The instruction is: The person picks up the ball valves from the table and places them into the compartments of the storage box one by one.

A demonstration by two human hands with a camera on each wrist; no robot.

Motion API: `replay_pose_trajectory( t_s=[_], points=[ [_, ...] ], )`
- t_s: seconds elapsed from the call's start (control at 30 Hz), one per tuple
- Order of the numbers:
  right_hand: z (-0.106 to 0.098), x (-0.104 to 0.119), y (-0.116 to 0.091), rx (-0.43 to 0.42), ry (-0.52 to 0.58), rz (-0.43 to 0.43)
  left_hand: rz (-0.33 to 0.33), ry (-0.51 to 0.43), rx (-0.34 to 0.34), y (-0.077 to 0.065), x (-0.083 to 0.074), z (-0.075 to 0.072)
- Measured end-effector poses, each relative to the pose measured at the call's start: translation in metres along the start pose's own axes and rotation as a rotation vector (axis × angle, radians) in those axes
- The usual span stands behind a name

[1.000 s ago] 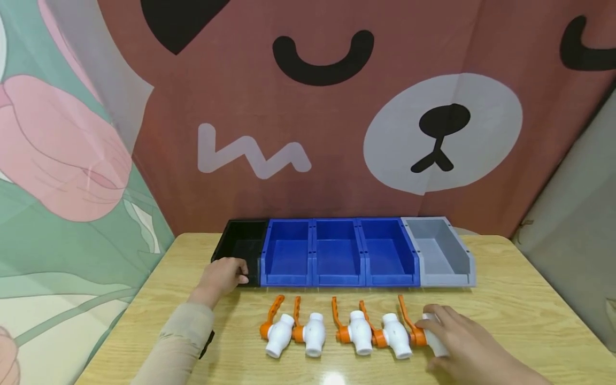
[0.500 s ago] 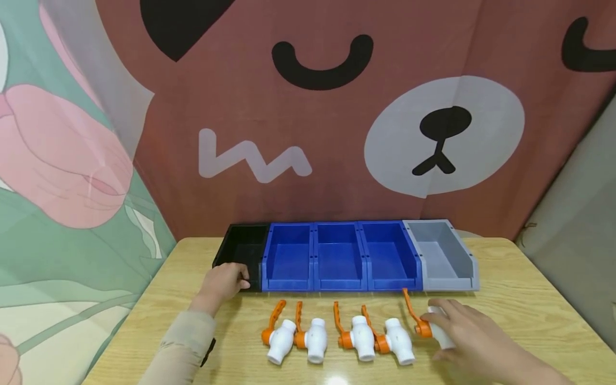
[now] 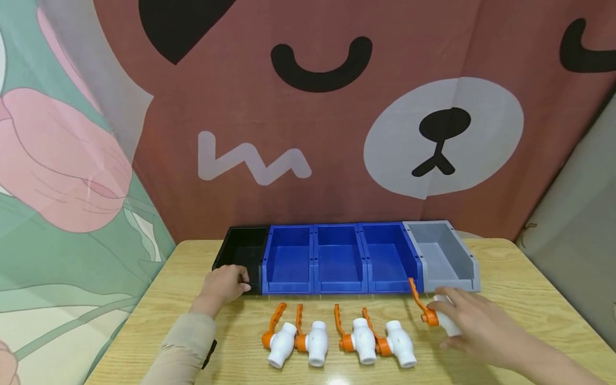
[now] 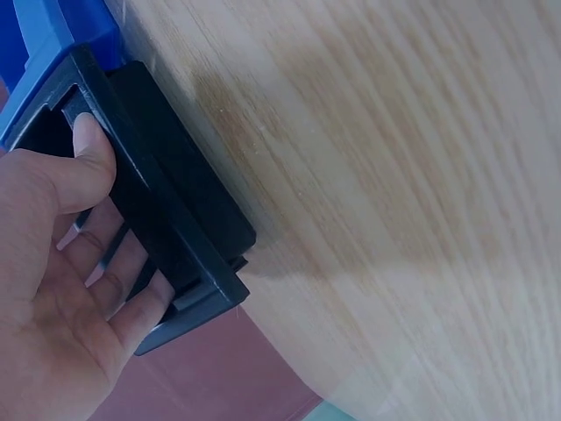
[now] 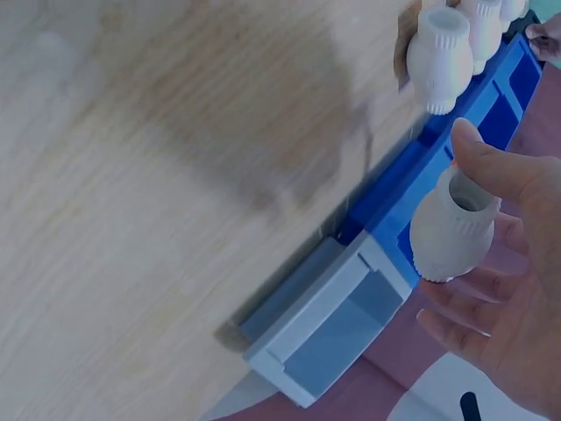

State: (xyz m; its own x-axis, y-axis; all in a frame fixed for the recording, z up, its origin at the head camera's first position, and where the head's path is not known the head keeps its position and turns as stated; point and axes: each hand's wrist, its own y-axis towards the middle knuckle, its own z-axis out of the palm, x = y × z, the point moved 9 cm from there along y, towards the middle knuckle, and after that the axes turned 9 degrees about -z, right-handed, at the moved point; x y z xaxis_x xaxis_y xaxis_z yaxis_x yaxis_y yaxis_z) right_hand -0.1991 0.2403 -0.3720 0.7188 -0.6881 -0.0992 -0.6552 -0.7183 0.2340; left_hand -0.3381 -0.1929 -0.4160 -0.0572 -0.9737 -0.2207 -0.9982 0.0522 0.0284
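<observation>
My right hand (image 3: 483,327) holds a white ball valve (image 3: 447,320) with an orange lever handle, raised off the table at the right. In the right wrist view the valve's round open end (image 5: 472,193) faces the camera, between thumb and fingers. At the far left, my left hand (image 3: 223,284) grips the front of the black bin (image 3: 247,243); the left wrist view has the thumb (image 4: 90,145) bent against its wall. Several more white ball valves (image 3: 316,342) with orange handles lie in a row on the wooden table (image 3: 240,353).
Right of the black bin stand three blue bins (image 3: 289,262) joined side by side, then a grey bin (image 3: 438,256) at the end. Behind the table hangs a printed cloth (image 3: 327,128) with a bear face. A grey surface (image 3: 577,214) rises on the right.
My right hand has lifted the rightmost ball valve off the table and carried it a little right and toward the bins. The left hand stays at the black bin.
</observation>
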Motion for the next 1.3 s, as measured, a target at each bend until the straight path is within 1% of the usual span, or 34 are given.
replay_pose_trajectory(
  t_s=[0.1,0.23,0.4,0.53,0.63,0.7,0.83,1.07,1.3],
  points=[
    [-0.001,-0.01,0.003,0.025,0.033,0.011,-0.001,-0.005,-0.002,0.001,0.001,0.001],
    [-0.002,-0.022,0.005,0.035,0.055,-0.003,0.007,-0.011,-0.007,0.001,0.001,0.0],
    [-0.004,-0.036,0.004,0.049,0.05,-0.007,-0.008,-0.008,0.005,0.001,-0.001,0.0],
    [-0.01,-0.045,0.004,0.012,0.019,-0.019,-0.014,-0.001,0.008,0.0,-0.002,0.0],
    [-0.013,-0.05,0.005,-0.013,0.003,-0.032,-0.004,0.003,-0.008,-0.001,-0.002,-0.002],
    [-0.014,-0.055,0.006,-0.016,-0.003,-0.034,0.003,0.003,-0.018,-0.001,-0.003,-0.004],
    [-0.013,-0.069,0.008,0.007,0.014,0.003,0.009,0.002,-0.023,-0.001,-0.002,-0.004],
    [-0.012,-0.091,0.011,0.064,0.049,0.099,0.007,0.006,-0.013,-0.001,-0.002,-0.003],
    [-0.011,-0.106,0.017,0.086,0.063,0.129,0.009,0.044,0.007,0.001,-0.004,-0.001]
  ],
)
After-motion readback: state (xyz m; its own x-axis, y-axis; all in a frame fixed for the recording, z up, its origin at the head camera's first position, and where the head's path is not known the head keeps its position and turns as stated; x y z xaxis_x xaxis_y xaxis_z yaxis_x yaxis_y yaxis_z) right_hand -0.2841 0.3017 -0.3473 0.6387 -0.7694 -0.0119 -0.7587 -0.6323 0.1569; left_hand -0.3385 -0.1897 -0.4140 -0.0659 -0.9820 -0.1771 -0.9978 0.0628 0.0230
